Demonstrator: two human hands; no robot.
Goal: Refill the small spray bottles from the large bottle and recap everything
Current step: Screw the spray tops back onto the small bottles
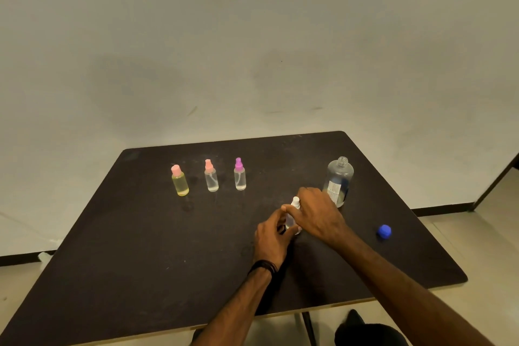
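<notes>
Small spray bottle (290,220) being held upright between both hands, near the middle of the table (140,275).

The bottle's body is being gripped low down by the left hand (271,239), fingers curled around it, while its white spray top (295,202) is being pinched from above by the right hand (317,213); both grips are being kept closed on the same bottle, one over the other along its upright long axis. A twist of the top about that axis is judged to be the step in hand, though loosening or tightening cannot be told. The large bottle (338,181) is standing uncapped just beyond the right hand, the nearer one to it. Its blue cap (384,231) is lying well apart to the right. Three capped small bottles (212,177) are standing in a row, far left.
</notes>
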